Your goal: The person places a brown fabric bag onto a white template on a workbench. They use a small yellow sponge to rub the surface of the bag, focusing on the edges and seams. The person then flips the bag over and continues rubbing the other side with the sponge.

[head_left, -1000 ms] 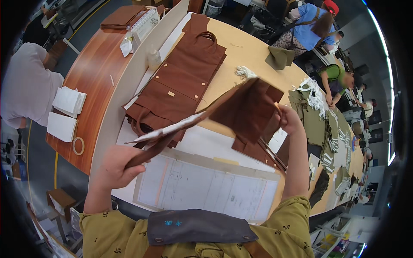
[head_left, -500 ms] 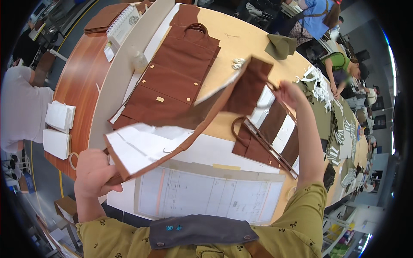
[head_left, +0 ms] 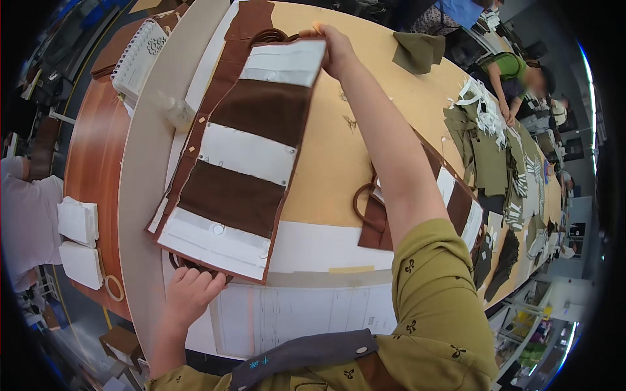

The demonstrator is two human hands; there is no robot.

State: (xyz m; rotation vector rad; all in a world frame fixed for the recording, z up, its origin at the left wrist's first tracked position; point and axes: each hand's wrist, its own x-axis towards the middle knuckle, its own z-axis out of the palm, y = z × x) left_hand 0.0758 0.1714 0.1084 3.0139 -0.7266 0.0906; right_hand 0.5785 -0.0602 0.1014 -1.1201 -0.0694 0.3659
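A long brown fabric panel [head_left: 244,153] with white stiffener patches lies stretched face-up over a stack of similar brown pieces on the tan table [head_left: 339,150]. My right hand [head_left: 332,45] pinches the panel's far end, arm stretched across the table. My left hand [head_left: 192,293] grips its near edge at the table's front, fingers curled under it. A second brown piece with round handles [head_left: 375,215] lies partly under my right forearm.
A clear plastic bottle [head_left: 176,111] and a spiral-bound sample book [head_left: 140,58] sit at the left. A large paper sheet [head_left: 293,313] covers the near table edge. Olive fabric pieces [head_left: 486,150] and white strips lie at the right, where another person [head_left: 515,72] works.
I have flipped the brown panel over and swung it left, laying it flat on the stack. My right hand moved to the far end, my left hand stayed near the front edge.
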